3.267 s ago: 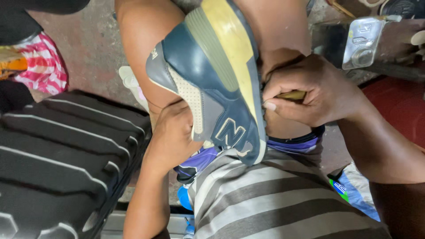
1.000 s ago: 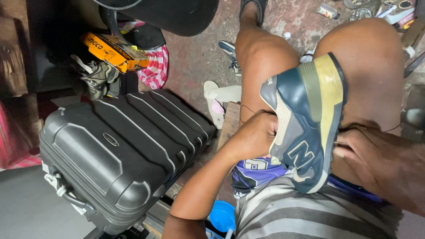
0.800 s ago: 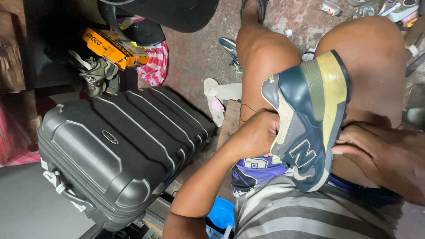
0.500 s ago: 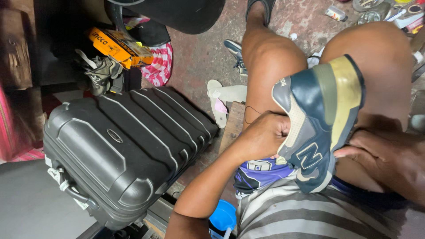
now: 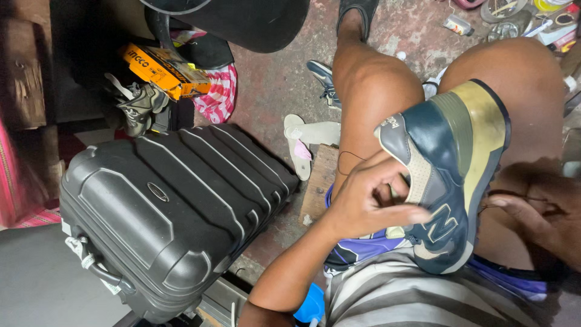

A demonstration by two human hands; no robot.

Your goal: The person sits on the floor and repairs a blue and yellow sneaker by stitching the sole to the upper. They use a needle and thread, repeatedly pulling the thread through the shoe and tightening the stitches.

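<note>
Since the frame 3.3 s ago, your view has swung left, so the black suitcase (image 5: pixel 175 218) now fills the lower left, and the sneaker (image 5: pixel 451 181) has slid to right of centre. It stands on edge across your lap, yellowed sole toward the right, toe at the upper right. Your left hand (image 5: pixel 369 203) presses the shoe's inner side, fingers (image 5: pixel 399 213) half-curled and loose, not clamped. Your right hand (image 5: pixel 538 212), at the right edge, touches the sole edge; whether its fingers pinch anything you cannot tell from here. With such light contact on both sides, the shoe could tip off your thigh toward the floor (image 5: pixel 278 79).
</note>
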